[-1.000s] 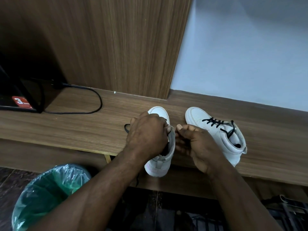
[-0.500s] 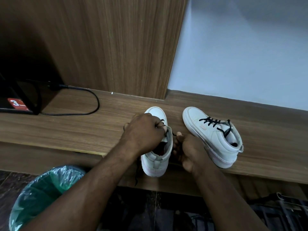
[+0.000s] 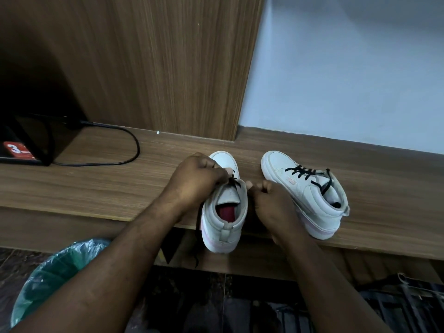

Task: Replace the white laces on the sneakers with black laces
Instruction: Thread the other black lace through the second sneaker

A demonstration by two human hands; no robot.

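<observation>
Head view: mid-lacing left sneaker on shelf, beside already-laced right sneaker, pinching black lace at top eyelets with left hand, curling right hand beside collar, grasp unclear; next probably threading final eyelets.

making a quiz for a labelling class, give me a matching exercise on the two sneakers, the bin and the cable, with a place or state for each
Column 1:
1 left sneaker
2 right sneaker
3 bin
4 cable

Column 2:
a green liner, down on the floor
b already laced in black
c red inside, black lace hanging past the ledge
d curves over the ledge, far left

Pairs: 1-c, 2-b, 3-a, 4-d
</observation>
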